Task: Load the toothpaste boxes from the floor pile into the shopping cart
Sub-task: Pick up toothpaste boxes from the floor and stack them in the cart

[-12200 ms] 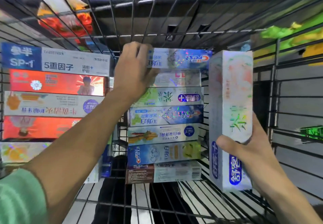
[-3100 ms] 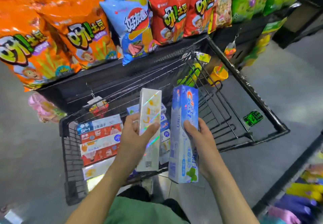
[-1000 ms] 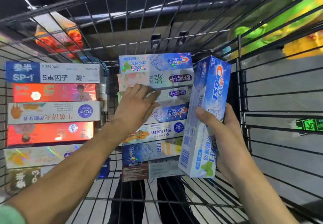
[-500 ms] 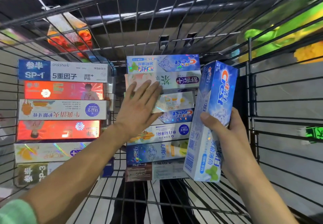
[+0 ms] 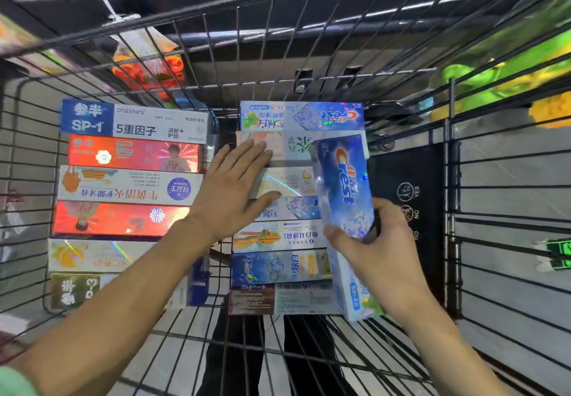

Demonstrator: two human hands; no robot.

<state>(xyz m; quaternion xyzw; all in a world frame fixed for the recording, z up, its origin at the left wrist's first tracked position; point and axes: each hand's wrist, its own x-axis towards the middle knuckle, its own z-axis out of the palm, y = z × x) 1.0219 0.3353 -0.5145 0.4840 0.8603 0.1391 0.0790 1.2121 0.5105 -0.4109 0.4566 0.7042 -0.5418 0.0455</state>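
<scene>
The wire shopping cart (image 5: 500,197) fills the view from above, its basket holding two neat rows of toothpaste boxes laid flat, side by side. The left row (image 5: 129,191) runs from a blue and white SP-1 box at the far end down to a dark box nearest the person, and it lies apart from both hands. The right row (image 5: 278,241) is the one being worked on, probably because it has room along its right edge. The left hand (image 5: 231,191) lies flat on this row, fingers straight and spread, pressing on the boxes; I judge it is there to stop them sliding while another goes in. The right hand (image 5: 380,250) grips a blue Crest box (image 5: 343,191) around its lower half, thumb across the front face and fingers curled behind. The box stands nearly upright, tilted a little, over the right edge of the right row, so it is inside the cart but not yet set down. Its front is a glossy, holographic blue with a large red and blue logo running along its length, and its lower end turns white with small green marks.
</scene>
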